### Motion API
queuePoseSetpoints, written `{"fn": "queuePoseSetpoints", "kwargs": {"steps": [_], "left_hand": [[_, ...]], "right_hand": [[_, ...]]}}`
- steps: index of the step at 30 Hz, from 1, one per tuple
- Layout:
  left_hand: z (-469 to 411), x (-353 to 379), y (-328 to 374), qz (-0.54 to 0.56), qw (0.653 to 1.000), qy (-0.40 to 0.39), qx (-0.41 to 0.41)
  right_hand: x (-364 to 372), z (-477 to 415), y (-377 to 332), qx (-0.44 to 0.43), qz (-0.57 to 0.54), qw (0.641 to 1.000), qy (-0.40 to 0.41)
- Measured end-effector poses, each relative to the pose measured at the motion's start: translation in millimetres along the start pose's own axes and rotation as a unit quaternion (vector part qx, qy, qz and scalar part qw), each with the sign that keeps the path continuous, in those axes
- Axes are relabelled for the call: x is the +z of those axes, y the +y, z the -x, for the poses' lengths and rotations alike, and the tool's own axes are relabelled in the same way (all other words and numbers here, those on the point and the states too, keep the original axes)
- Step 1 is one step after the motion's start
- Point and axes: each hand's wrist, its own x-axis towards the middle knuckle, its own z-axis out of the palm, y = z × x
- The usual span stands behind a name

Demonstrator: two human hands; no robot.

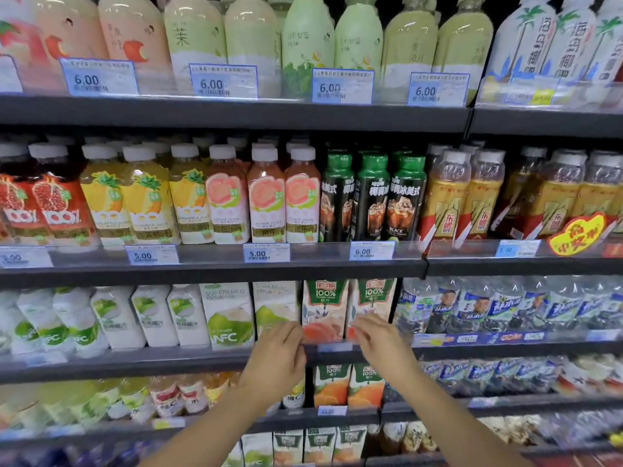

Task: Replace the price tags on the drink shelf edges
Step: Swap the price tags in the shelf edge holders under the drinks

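Both hands are at the edge of the third shelf (135,364), below the peach juice cartons (324,310). A small pale blue price tag (334,347) sits in the clear strip on that edge, between my hands. My left hand (278,357) has its fingers curled at the tag's left end. My right hand (379,342) pinches at the tag's right end with fingers close together. Whether either hand actually grips the tag or only touches the strip is unclear. Other price tags reading 5.00 (266,253) and 6.00 (371,251) hang on the shelf above.
Rows of juice bottles, black coffee bottles (371,197) and water bottles (488,305) fill the shelves. Orange juice cartons (349,385) stand on the shelf below my hands, with another tag (332,410) under them. A red and yellow promo sticker (578,234) sticks out at right.
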Motion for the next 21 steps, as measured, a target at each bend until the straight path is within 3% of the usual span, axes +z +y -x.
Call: {"fn": "queuePoseSetpoints", "kwargs": {"steps": [5,11,16,21], "left_hand": [[24,15,-25,-0.015,0.997,-0.056,-0.054],[28,10,-35,-0.018,0.995,-0.059,-0.073],[40,16,-41,-0.022,0.995,-0.071,-0.06],[45,16,-43,-0.019,0.996,-0.069,-0.058]], "right_hand": [[21,-8,2,0.028,0.054,0.992,-0.106],[37,-23,8,0.062,0.079,0.979,-0.179],[46,-27,12,0.061,0.086,0.977,-0.188],[44,-27,2,0.059,0.102,0.984,-0.137]]}}
